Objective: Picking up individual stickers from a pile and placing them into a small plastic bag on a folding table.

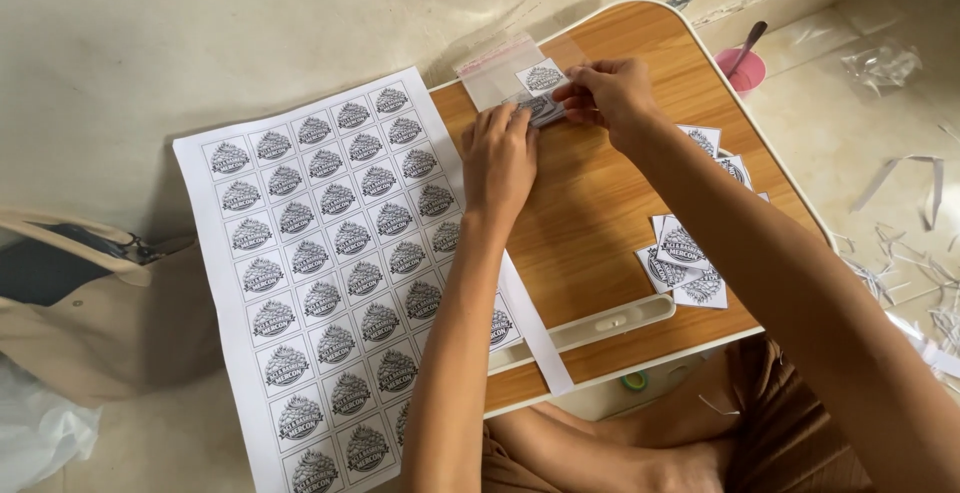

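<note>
A: Starting at the left, what lies there?

B: A tan bag (70, 303) on the floor, then a large printed sheet (320, 273) of uncut square labels, half on the floor and half over the edge of the low wooden table (600, 223).

A: And the hands?

B: The left hand (498, 158) lies flat, its fingers (515, 123) together and pressing down beside a small label (545, 108). The right hand (608, 93) has its fingers pinched on that same label, at the mouth of a clear plastic sleeve (500, 71) near the table's far edge. A second label (542, 77) already lies on or in the sleeve; I cannot tell which.

A: How would that label handle?

B: Light, thin and floppy, I'd judge, and easily creased. Best pinched at an edge or corner. The sleeve looks slick and limp, so it wants holding flat.

A: Further right?

B: A loose pile of cut labels (685, 263), a pink cup (742, 71), and paper trimmings (910, 253) on the floor.
</note>
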